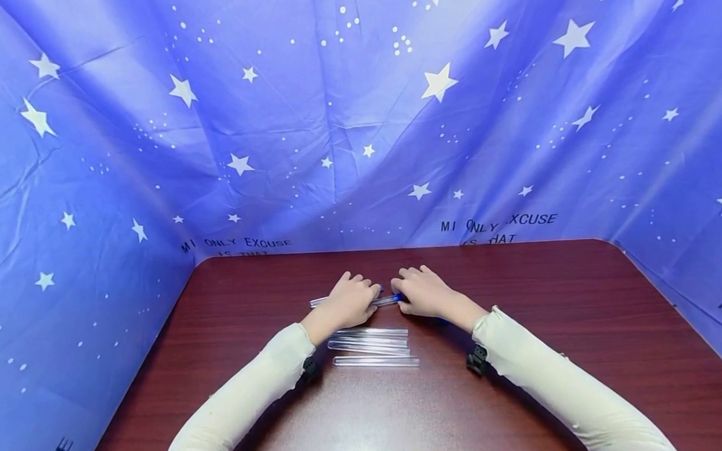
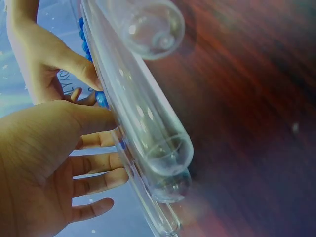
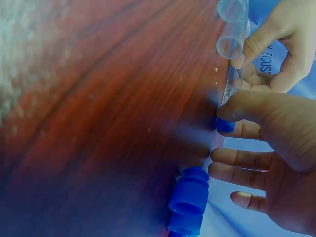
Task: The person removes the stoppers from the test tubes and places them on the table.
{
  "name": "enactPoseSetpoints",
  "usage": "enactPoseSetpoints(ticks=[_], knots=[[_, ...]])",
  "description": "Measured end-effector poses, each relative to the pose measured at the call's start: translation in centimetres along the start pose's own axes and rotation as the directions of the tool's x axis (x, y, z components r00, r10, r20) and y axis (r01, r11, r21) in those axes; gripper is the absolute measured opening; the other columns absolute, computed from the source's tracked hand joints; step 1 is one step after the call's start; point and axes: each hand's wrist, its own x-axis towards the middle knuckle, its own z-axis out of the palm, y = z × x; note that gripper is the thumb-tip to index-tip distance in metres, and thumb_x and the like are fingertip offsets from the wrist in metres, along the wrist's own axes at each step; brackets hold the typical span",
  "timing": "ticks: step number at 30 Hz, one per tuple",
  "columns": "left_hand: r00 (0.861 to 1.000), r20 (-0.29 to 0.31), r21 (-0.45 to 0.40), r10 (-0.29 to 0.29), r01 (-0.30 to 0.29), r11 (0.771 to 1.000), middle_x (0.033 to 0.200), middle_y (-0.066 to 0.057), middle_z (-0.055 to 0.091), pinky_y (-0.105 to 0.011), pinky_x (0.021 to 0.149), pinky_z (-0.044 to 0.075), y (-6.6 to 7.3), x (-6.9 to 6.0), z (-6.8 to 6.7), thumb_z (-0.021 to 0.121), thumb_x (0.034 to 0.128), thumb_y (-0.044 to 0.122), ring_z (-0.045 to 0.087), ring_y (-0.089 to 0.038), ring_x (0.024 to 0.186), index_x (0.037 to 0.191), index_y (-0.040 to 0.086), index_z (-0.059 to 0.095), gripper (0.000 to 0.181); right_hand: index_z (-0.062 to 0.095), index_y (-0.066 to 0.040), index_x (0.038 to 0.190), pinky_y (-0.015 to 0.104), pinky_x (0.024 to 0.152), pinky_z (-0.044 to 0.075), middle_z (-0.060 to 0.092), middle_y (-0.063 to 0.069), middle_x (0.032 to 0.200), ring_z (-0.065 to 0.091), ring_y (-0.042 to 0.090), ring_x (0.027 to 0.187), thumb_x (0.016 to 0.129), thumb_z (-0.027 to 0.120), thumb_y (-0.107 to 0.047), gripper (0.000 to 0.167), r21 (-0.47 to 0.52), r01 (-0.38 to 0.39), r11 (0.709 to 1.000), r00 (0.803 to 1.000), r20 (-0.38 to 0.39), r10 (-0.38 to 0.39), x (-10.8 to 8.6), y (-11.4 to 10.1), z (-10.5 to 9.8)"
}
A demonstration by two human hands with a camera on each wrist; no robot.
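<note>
My left hand point(image 1: 354, 302) pinches a clear tube point(image 1: 385, 301) near its middle. At the tube's right end, the thumb and index finger of my right hand point(image 1: 424, 293) pinch a blue cap point(image 3: 225, 124). Behind my left hand lies another tube point(image 1: 318, 301) with a blue end showing past the fingers. Nearer the front edge, several clear tubes point(image 1: 376, 362) lie side by side, their rounded ends to the left and open ends to the right. Beside my right hand, in the right wrist view, blue caps point(image 3: 188, 197) rest in a row on the table.
The dark red wooden table point(image 1: 523, 278) reaches back to a blue curtain point(image 1: 331, 118) with white stars, which also hangs at both sides. A black band point(image 1: 477, 360) is on my right wrist, and another point(image 1: 310, 368) on my left.
</note>
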Motion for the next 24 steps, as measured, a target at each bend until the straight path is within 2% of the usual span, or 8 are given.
enactPoseSetpoints(ticks=[5,8,11,14,17,20,24], knots=[[1.0,-0.002,-0.011,0.013,-0.013,1.0,0.1,0.0,0.072,-0.04,0.087,0.047,0.2,-0.1,-0.1,0.067,0.0958,0.035,0.066,-0.022,0.1,0.1,0.018,0.066,0.018,0.063,-0.015,0.087,0.062,0.1,0.046,0.061,0.004,0.09,0.063,0.029,0.094,0.083,0.076,-0.021,0.015,0.0,0.013,1.0,1.0,-0.003,-0.013,-0.1,-0.2,0.0],[1.0,-0.006,-0.014,0.015,-0.015,1.0,0.099,0.0,0.072,-0.04,0.088,0.047,0.3,-0.2,-0.2,0.066,0.0962,0.034,0.065,-0.021,0.1,0.097,0.018,0.064,0.016,0.062,-0.014,0.085,0.061,0.099,0.047,0.06,0.003,0.088,0.063,0.028,0.092,0.082,0.076,-0.02,0.015,-0.004,0.026,1.0,0.999,-0.023,-0.027,-0.2,-0.3,0.0],[1.0,-0.013,-0.005,0.011,-0.012,1.0,0.102,-0.001,0.072,-0.041,0.091,0.048,0.3,-0.3,-0.2,0.065,0.0958,0.033,0.065,-0.022,0.102,0.101,0.017,0.065,0.017,0.062,-0.015,0.084,0.052,0.089,0.05,0.059,0.002,0.086,0.062,0.025,0.086,0.083,0.076,-0.021,0.015,-0.018,0.053,0.998,0.997,-0.056,-0.054,-0.3,-0.2,-0.1],[1.0,-0.016,0.0,0.005,-0.005,1.0,0.108,-0.003,0.072,-0.043,0.095,0.048,0.2,-0.3,-0.2,0.063,0.0947,0.033,0.064,-0.023,0.106,0.11,0.016,0.066,0.023,0.063,-0.015,0.085,0.043,0.076,0.046,0.059,0.0,0.085,0.06,0.022,0.082,0.085,0.076,-0.022,0.014,-0.033,0.077,0.996,0.993,-0.09,-0.08,-0.4,-0.1,-0.2],[1.0,-0.013,-0.006,-0.002,0.002,1.0,0.112,-0.004,0.071,-0.044,0.098,0.048,0.3,-0.3,-0.4,0.062,0.0938,0.035,0.063,-0.024,0.11,0.114,0.015,0.065,0.028,0.064,-0.016,0.086,0.04,0.074,0.044,0.058,0.0,0.085,0.059,0.022,0.081,0.086,0.076,-0.022,0.014,-0.05,0.098,0.994,0.988,-0.115,-0.104,-0.7,0.0,-0.5],[0.999,-0.04,-0.016,-0.007,0.006,1.0,0.111,-0.004,0.071,-0.044,0.096,0.048,0.3,-0.4,-0.6,0.062,0.093,0.035,0.063,-0.024,0.11,0.113,0.015,0.064,0.029,0.065,-0.016,0.087,0.04,0.074,0.045,0.058,0.0,0.085,0.06,0.022,0.082,0.086,0.077,-0.022,0.014,-0.079,0.124,0.989,0.979,-0.153,-0.135,-1.0,0.1,-1.1],[0.993,-0.114,-0.022,-0.004,0.001,1.0,0.107,-0.003,0.069,-0.041,0.091,0.047,0.4,-0.5,-1.2,0.059,0.0933,0.035,0.062,-0.023,0.106,0.11,0.015,0.061,0.026,0.065,-0.015,0.087,0.038,0.073,0.044,0.056,0.0,0.085,0.059,0.023,0.082,0.084,0.079,-0.023,0.017,-0.114,0.151,0.982,0.961,-0.218,-0.173,-1.4,0.1,-2.0]])
